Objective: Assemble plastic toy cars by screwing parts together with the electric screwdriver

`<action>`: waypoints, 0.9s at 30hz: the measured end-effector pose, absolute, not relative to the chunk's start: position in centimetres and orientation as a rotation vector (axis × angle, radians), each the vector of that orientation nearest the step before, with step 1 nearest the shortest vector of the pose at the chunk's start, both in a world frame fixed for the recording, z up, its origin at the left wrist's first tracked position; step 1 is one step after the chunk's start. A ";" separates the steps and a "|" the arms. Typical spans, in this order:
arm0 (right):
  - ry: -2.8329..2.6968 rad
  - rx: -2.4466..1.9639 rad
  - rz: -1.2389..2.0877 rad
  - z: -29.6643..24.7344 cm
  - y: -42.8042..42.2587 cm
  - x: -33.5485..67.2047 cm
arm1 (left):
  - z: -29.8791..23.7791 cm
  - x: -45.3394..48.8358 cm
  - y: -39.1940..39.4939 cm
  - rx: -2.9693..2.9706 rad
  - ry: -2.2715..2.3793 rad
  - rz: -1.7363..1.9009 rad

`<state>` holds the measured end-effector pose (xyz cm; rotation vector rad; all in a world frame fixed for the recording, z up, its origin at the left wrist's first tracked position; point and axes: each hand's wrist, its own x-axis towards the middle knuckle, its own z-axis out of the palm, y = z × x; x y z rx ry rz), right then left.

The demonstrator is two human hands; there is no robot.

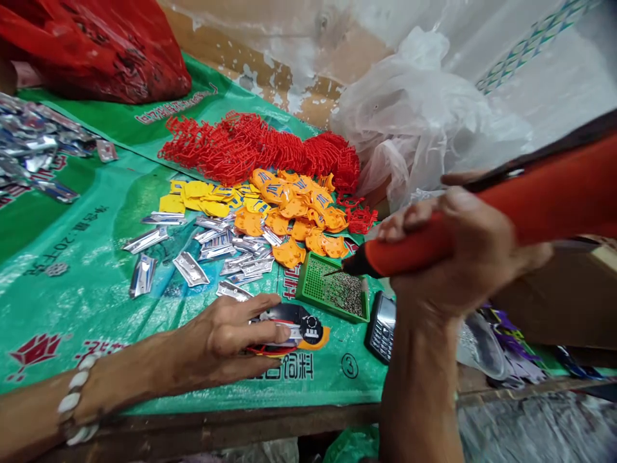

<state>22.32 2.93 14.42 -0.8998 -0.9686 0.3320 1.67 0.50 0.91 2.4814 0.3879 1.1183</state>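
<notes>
My left hand lies on the green woven sheet and pins a small assembly of black, red, orange and metal parts under its fingers. My right hand is wrapped round an orange electric screwdriver. The screwdriver's thin tip hovers over a green tray holding several tiny screws. The assembly sits just in front of that tray.
Orange plastic pieces, yellow pieces, silver metal clips and a heap of red plastic parts lie beyond the tray. A keypad phone sits beside it. A red bag, clear plastic bags and foil scraps surround them.
</notes>
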 end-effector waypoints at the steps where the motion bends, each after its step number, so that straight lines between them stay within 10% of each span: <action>1: -0.942 -0.894 0.285 13.8 3.6 22.4 | 1.2 1.6 0.5 2.507 0.395 1.105; 27: -1.039 -0.958 0.348 10.6 5.8 23.1 | 1.7 1.0 0.2 2.588 0.456 0.944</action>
